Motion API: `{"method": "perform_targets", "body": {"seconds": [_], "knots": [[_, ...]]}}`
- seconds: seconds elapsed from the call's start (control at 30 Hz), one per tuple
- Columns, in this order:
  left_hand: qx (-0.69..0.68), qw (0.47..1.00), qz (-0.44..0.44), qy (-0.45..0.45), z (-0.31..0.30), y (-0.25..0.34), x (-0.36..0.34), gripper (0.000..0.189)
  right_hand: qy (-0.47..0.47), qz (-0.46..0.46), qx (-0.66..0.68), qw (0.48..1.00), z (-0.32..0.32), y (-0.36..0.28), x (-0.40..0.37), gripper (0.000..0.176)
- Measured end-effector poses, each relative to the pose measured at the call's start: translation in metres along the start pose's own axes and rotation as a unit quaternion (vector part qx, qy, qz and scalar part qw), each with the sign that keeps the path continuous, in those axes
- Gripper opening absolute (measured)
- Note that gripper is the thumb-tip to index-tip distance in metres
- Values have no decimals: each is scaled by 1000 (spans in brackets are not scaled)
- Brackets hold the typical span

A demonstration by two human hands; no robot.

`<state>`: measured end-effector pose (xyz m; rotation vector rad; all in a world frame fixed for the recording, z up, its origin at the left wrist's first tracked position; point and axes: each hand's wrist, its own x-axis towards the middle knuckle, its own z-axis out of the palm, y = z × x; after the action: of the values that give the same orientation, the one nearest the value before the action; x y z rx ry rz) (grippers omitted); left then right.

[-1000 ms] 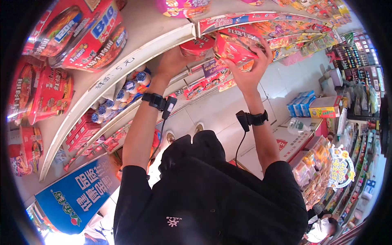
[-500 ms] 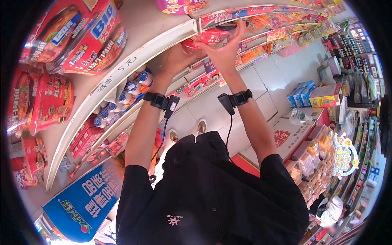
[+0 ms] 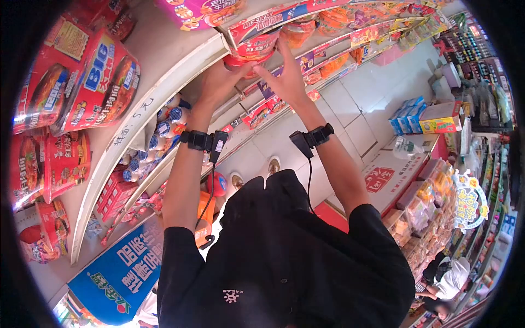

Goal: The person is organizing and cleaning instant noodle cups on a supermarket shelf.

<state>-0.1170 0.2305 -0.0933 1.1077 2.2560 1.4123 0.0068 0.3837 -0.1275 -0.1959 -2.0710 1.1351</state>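
A red noodle bowl (image 3: 256,48) is at the shelf, just under the red-and-white label strip at the top centre. My left hand (image 3: 225,82) cups its near left side, with the fingers partly hidden behind the bowl. My right hand (image 3: 285,76) is at its right side, thumb near the bottom of the bowl and fingers reaching up along the edge. Both hands wear black wrist straps with small devices. Further right on the same shelf, an orange package (image 3: 298,34) lies beside the bowl.
Large red noodle tubs (image 3: 101,82) stand on the upper shelf at left, above a curved white shelf edge (image 3: 164,82). White bottles with blue caps sit below. Blue boxes (image 3: 407,116) and a carton (image 3: 383,175) are at right. Another person (image 3: 451,277) is at lower right.
Both hands and the red bowl have shifted slightly left and stay together. The view has moved too, showing the orange package beside the bowl more clearly.
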Motion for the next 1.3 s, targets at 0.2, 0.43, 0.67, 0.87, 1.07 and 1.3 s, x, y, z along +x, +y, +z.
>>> {"method": "perform_targets", "body": {"seconds": [0.2,0.43,0.67,0.87,1.07,1.3], "knots": [[-53,998,-26,-16,12,5,10,81,-1,-16,4,1000,-10,8,10,95],[-104,991,59,64,31,-5,12,60,-46,-25,3,999,-24,14,13,91],[-62,993,65,79,35,-8,14,76,-18,-61,-153,986,-67,15,21,69],[-150,984,73,70,45,-10,18,95,-66,-111,-322,938,-77,32,21,64],[-144,983,59,96,48,7,11,93,-90,-103,-325,936,-94,30,15,68],[-13,966,102,237,71,-19,12,92,-48,-141,-286,947,-91,26,4,67]]}}
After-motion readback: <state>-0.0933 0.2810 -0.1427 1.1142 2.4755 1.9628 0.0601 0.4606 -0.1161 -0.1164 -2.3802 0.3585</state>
